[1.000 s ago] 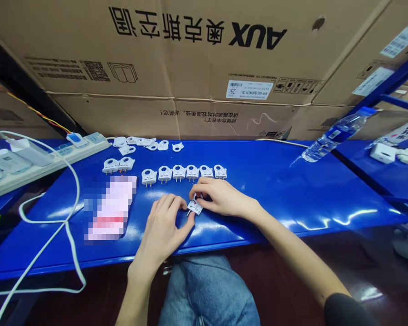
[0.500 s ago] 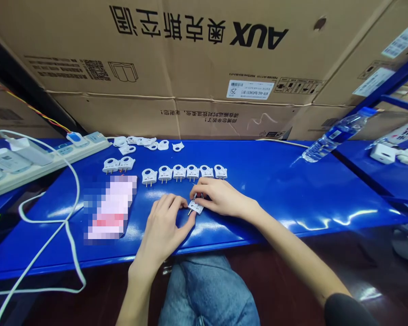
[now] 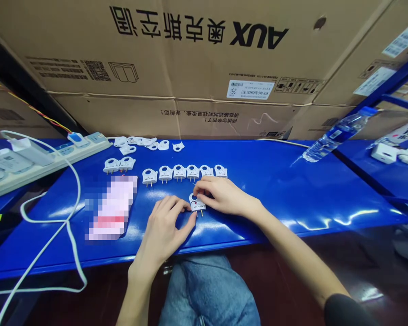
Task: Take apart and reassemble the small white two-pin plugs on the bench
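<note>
A white two-pin plug (image 3: 198, 205) with a ring-shaped handle is between my hands, its brass pins toward me. My left hand (image 3: 166, 222) pinches its left lower side with thumb and index finger. My right hand (image 3: 221, 194) has its fingers closed at the ring end and right edge, partly covering it. Beyond my hands stands a row of several similar plugs (image 3: 179, 172), pins toward me. Farther left, two more plugs (image 3: 126, 163) sit side by side.
Loose white ring-shaped parts (image 3: 163, 145) lie near the large cardboard box (image 3: 197, 72). A blurred pink item (image 3: 114, 208) lies left of my hands. A power strip (image 3: 98, 138) and white cable (image 3: 70, 226) occupy the left side. A water bottle (image 3: 336, 136) leans at right.
The plug in my hands has turned from slanted to nearly upright, so its ring and both pins now show. My fingers have shifted slightly around it.
</note>
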### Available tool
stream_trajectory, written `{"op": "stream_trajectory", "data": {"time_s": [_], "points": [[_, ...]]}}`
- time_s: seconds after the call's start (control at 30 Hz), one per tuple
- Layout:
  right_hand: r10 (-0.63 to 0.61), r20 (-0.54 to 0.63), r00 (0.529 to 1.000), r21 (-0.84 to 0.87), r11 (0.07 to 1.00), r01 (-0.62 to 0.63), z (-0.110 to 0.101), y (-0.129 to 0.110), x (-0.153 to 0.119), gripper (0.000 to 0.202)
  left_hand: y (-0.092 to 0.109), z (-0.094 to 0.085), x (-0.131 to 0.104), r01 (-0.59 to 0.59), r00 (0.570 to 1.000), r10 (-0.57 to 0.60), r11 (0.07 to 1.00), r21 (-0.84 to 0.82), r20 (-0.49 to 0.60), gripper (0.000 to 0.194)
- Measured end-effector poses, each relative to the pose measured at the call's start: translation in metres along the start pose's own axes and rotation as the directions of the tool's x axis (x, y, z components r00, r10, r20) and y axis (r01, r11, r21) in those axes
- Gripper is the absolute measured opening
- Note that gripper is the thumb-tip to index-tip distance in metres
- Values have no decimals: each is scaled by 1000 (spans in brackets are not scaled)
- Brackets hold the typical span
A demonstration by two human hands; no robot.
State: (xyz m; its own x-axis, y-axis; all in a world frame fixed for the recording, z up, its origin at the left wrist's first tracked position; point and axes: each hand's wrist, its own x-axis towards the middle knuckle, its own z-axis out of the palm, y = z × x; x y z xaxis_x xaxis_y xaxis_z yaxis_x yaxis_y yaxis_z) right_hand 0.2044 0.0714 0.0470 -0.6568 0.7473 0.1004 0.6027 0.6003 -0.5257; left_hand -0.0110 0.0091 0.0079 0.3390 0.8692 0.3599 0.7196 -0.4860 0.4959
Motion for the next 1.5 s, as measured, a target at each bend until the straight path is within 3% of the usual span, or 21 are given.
{"op": "stream_trajectory", "data": {"time_s": [0.13, 0.37, 0.57, 0.73, 0.97, 1.17, 1.5], "points": [[12, 14, 1000, 37, 999, -12, -5, 1, -2, 9, -1, 0, 0, 0, 1000, 0, 1000, 8, 10, 9], [-32, 52, 998, 91, 995, 27, -4, 4, -3, 25, -1, 1, 0, 36, 999, -36, 999, 17, -15, 9], [-14, 106, 994, 76, 997, 6, -11, 4, -4, 14, -1, 1, 0, 36, 999, -36, 999, 16, -6, 9], [113, 251, 961, 97, 985, -141, -28, 11, -12, 14, -3, 2, -1, 39, 999, -39, 999, 19, 1, 9], [345, 326, 880, 99, 913, -395, -57, 39, -31, 22, -4, 2, -1, 32, 999, -32, 999, 16, 8, 11], [489, 164, 857, 63, 861, -504, -67, 60, -40, 23, -4, 3, -1, 33, 999, -33, 999, 21, -4, 11], [531, -110, 840, -110, 834, -541, -59, 70, -37, 7, -4, 3, -3, 37, 999, -37, 999, 20, 2, 10]]}}
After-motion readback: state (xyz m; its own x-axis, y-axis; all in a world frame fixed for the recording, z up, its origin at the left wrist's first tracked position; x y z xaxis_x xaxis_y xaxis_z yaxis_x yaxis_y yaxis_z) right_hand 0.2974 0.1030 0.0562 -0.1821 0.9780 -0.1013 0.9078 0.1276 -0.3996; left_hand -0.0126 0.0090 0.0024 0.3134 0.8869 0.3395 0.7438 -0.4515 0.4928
